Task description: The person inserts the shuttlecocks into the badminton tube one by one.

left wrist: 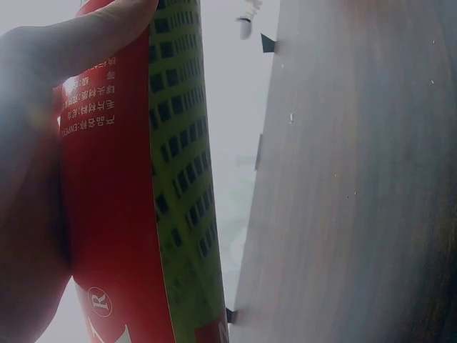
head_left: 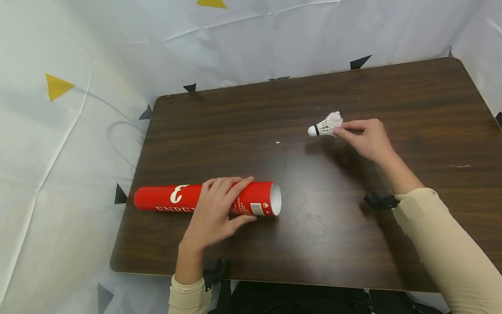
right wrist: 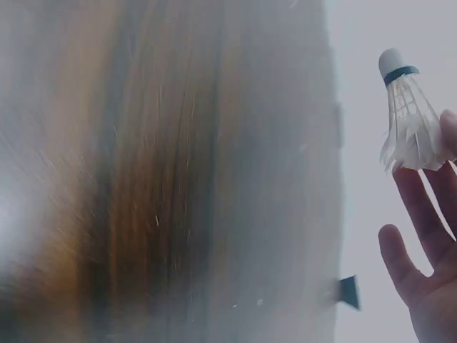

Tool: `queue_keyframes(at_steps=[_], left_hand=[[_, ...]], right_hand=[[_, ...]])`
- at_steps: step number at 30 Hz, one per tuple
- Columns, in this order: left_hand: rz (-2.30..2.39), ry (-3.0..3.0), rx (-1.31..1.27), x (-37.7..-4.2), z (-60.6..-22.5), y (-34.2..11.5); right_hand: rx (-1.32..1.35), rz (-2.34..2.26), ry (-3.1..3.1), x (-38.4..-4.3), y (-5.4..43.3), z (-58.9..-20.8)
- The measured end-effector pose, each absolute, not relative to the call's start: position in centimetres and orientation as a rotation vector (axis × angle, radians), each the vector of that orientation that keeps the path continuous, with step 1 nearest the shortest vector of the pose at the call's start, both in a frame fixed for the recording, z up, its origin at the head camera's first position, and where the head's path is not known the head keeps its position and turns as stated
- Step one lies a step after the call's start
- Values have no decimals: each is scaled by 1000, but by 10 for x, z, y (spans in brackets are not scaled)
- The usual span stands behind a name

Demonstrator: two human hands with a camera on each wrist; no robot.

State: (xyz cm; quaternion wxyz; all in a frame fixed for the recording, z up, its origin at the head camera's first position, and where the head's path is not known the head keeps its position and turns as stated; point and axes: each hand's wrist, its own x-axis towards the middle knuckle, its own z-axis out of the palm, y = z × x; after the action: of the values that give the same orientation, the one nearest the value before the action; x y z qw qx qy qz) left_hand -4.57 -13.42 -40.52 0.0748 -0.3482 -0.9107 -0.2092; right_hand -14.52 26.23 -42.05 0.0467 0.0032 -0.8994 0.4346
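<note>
A white shuttlecock (head_left: 327,125) with a black band round its cork is pinched at the feather end by my right hand (head_left: 368,137), above the table. Its cork points left, toward the tube's side of the table. In the right wrist view the shuttlecock (right wrist: 410,118) shows beside the spread fingers. My left hand (head_left: 217,211) grips a red cardboard tube (head_left: 166,198) with white lettering, thumb on the near side and fingers over the top. The tube's round end (head_left: 276,199) facing right looks white inside. A green printed panel (left wrist: 182,157) of the tube shows in the left wrist view.
Both hands are over a dark wood-grain table (head_left: 235,117). A small white scrap (head_left: 277,142) lies near its middle. White sheeting (head_left: 251,48) with yellow and black triangles rises behind and at the sides.
</note>
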Motion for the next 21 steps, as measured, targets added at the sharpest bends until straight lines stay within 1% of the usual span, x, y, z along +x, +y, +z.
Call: queue_keyframes(at_steps=[3,6,9,15,18,21], left_hand=[[-635,-2731,-1040,-47,-405,-135],[-640,-2725,-1032,-47,-405,-137],[-645,-2718,-1024,-48,-404,-138],[-647,-2714,-1022,-49,-405,-138],[-637,-2715,-1017,-50,-405,-138],[-637,-2716,-1013,-50,-405,-138]], right_hand=[[29,1424,-2645,-124,257,-410],[121,1509,-2562,-104,249,-401],[323,1562,-2486,-86,236,-396],[872,1636,-2226,-58,196,-395],[1005,1576,-2115,-50,174,-396],[1042,1519,-2132,-41,156,-397]])
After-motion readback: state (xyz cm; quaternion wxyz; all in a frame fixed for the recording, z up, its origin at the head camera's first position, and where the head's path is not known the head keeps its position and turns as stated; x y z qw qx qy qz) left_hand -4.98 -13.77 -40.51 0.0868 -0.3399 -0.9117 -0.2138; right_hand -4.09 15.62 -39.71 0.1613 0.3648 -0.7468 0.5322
